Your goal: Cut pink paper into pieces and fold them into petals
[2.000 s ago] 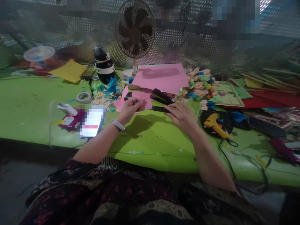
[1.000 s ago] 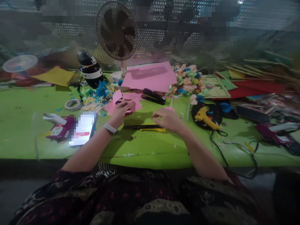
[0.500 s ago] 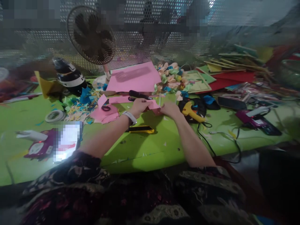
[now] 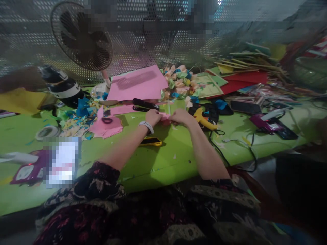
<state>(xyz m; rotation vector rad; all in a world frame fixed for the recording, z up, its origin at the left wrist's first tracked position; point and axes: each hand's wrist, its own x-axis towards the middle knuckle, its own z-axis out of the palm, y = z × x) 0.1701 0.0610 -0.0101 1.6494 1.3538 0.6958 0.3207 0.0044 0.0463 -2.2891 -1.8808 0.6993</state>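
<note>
A small piece of pink paper is pinched between my two hands above the green table. My left hand, with a pale band at the wrist, grips its left side. On the right side, the fingers of my right hand are closed on the paper's edge. Just behind lies a black stapler-like tool beside a pink paper strip. A yellow and black box cutter rests below my left wrist. Scissors with dark handles lie on a stack of pink paper.
A yellow glue gun with a black cord lies right of my right hand. Behind are a large pink sheet, a heap of folded paper pieces and a fan. A lit phone and tape roll are at left.
The pink paper looks smaller between my fingers, seemingly folded or bent, and my hands have drawn slightly closer together. The view has turned a little, shifting the table's things leftward.
</note>
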